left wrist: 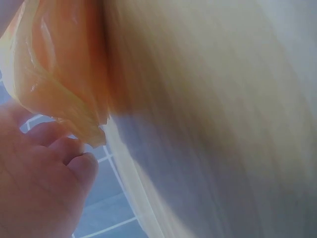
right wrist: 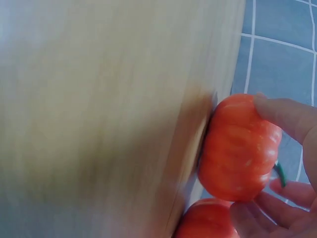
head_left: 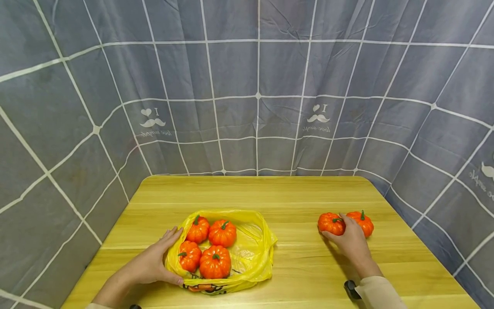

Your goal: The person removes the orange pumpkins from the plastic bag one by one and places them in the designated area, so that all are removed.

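My left hand (head_left: 151, 259) holds the left side of a yellow plastic bag (head_left: 266, 253), thumb along its front rim and fingers at the back left. Inside the spread bag lie several small orange pumpkins (head_left: 215, 262) with green stems. In the left wrist view, bent fingers (left wrist: 81, 166) touch the bag's film (left wrist: 59, 94). Over on the right, my right hand (head_left: 352, 243) grips another pumpkin (head_left: 331, 223) between thumb and fingers. It appears at or just above the tabletop. A further pumpkin (head_left: 362, 224) sits right beside it, partly behind the hand.
Both hands work over a light wooden table (head_left: 297, 274) with rounded back corners. A grey curtain (head_left: 239, 120) with white grid lines hangs behind the table and on both sides. A dark band or device (head_left: 352, 290) is on the right wrist.
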Demonstrator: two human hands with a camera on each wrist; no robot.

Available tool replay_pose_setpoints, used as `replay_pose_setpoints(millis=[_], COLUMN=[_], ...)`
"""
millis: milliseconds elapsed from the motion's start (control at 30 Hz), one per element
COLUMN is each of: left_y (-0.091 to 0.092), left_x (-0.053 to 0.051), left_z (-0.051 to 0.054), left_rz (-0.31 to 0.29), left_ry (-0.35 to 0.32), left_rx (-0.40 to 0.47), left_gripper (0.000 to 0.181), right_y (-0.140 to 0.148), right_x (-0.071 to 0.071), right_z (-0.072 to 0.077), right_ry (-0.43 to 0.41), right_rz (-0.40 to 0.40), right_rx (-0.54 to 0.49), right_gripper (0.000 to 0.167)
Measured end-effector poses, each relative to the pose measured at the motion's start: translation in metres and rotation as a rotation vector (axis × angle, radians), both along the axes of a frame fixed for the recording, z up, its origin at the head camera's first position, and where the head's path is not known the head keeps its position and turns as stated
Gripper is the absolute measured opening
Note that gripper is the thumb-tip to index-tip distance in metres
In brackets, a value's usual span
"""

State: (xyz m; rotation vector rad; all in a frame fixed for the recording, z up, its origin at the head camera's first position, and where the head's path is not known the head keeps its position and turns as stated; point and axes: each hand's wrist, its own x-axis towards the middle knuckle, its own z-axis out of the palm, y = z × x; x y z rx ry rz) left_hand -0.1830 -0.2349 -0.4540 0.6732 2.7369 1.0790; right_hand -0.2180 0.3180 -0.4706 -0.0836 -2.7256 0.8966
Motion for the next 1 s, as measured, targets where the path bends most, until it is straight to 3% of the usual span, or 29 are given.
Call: replay_pose_setpoints(millis=[300,633,800,1000], left_y=[0.000,0.000,0.000,0.000], left_x=[0.000,-0.001,-0.001,0.000], left_z=[0.000,-0.001,0.000,-0.001], left_rz=[0.001,-0.004,-0.005,-0.003], left_ry=[-0.006,-0.006,-0.009,-0.013], left_rx=[0.000,-0.003,0.002,0.002], left_gripper=[0.131,0.131,0.130,0.130], right_y=[-0.004,-0.022,-0.038,-0.059], right_x=[0.000,0.005,0.008,0.010], right_z=[0.006,0.022,0.027,0.022], right_ry=[0.110,0.164,0.202,0.131], right_rz=[-0.001,0.003,0.096,0.292], right_rx=[-0.031,-0.105,-0.152,-0.189], right_gripper=[0.091,0.098,0.094,0.095])
